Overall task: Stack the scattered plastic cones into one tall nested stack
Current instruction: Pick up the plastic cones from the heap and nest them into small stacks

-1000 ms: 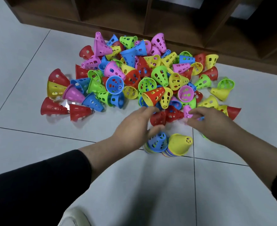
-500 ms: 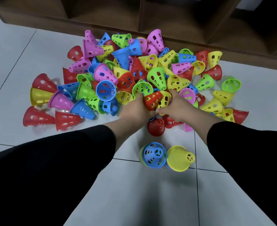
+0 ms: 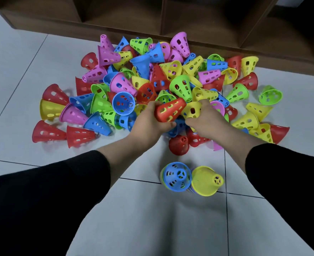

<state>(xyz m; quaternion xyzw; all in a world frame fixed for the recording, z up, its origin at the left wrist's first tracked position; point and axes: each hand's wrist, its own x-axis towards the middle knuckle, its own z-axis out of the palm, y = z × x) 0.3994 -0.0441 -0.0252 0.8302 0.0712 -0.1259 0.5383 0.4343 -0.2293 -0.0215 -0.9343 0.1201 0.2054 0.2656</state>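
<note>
Head view. Item: red cone (image 3: 170,112), perforated plastic, lying tilted at the near edge of the cone pile (image 3: 171,78), wide rim toward the camera. Left hand (image 3: 148,122) grips it, fingers curled round the rim. Right hand (image 3: 204,119) pinches a yellow cone (image 3: 192,109) touching the red cone's right side. Nearer than the red cone: two short nested stacks standing on the tiled floor (image 3: 41,52), one topped blue (image 3: 177,176), one topped yellow (image 3: 206,180), just beside each other. Beyond the pile: wooden shelving (image 3: 208,24). Handling, judged: light, stiff, thin-walled, holes aid purchase; best held at the rim, narrow end free for nesting.
</note>
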